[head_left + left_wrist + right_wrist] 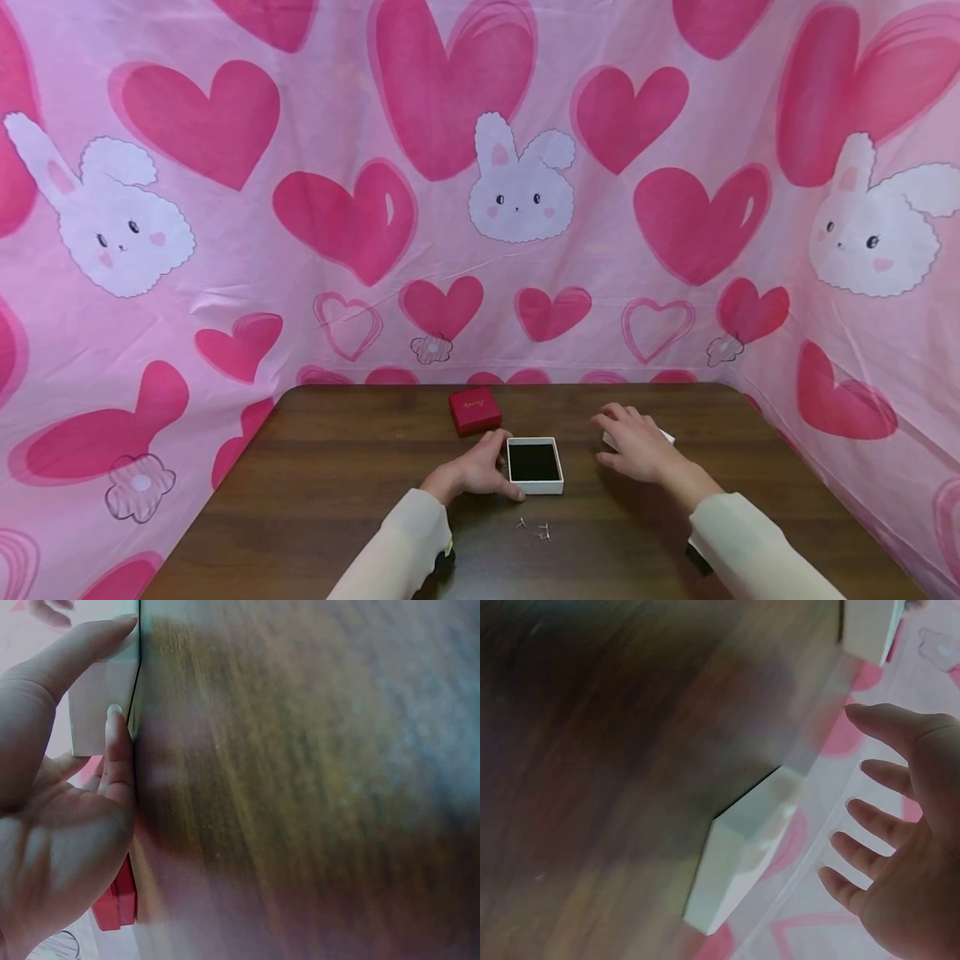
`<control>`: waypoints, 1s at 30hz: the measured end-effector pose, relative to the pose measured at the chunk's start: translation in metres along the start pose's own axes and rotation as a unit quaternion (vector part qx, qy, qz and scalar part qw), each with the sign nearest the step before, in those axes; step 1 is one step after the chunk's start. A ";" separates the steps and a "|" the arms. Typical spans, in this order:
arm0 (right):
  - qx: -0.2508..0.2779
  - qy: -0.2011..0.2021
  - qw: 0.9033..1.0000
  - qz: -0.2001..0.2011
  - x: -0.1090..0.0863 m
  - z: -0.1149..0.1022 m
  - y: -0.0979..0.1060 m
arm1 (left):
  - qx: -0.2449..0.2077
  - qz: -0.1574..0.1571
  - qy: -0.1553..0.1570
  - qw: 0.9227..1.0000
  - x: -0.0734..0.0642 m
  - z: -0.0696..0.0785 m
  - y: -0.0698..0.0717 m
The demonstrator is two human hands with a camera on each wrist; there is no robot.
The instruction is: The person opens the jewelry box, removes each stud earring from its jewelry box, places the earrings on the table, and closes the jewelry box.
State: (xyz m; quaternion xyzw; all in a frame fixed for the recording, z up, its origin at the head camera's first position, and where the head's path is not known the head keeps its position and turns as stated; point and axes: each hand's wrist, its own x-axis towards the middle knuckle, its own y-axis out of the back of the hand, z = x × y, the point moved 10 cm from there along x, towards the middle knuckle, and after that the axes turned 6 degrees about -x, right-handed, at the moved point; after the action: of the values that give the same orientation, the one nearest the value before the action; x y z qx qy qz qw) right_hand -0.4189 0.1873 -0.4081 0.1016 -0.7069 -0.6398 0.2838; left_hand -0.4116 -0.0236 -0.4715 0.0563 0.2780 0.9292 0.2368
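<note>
A square white box [559,488] with a black insert [532,462] lies uncovered in the middle of the table. My left hand [482,467] holds it at the left side, thumb by the near corner and fingers toward the back; the left wrist view shows the thumb along the box's white wall [90,697]. Above a second white piece, flat and box-like [739,859], hovers my right hand [900,832] with fingers spread and apart from it. In the head view the right hand [637,443] covers most of that piece.
Behind the left hand sits a small red box [476,410] with gold lettering. Several tiny silvery pieces [543,532], too small to identify, lie on the wooden table [330,500] nearer me. A pink cloth with hearts and rabbits [517,275] hangs around the table.
</note>
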 end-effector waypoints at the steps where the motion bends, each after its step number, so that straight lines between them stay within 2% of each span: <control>1: 0.000 -0.005 1.000 0.000 -0.001 0.003 -0.001 | 0.000 0.000 0.000 1.000 0.000 0.000 0.000; 8: 0.006 -0.028 1.000 -0.001 -0.009 0.026 -0.010 | 0.000 0.001 0.001 1.000 -0.001 0.000 -0.001; 17: -0.011 -0.034 0.999 -0.007 -0.016 0.040 -0.015 | 0.001 0.003 0.002 1.000 0.002 -0.003 0.000; 30: 0.015 -0.095 0.995 -0.029 -0.022 0.070 -0.026 | 0.004 0.004 0.001 1.000 0.002 -0.002 0.000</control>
State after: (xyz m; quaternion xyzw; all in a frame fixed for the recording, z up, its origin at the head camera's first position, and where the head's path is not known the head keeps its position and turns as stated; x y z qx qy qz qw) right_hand -0.4438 0.2531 -0.4400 0.0647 -0.7368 -0.6441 0.1950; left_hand -0.4139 -0.0239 -0.4730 0.0570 0.2821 0.9290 0.2327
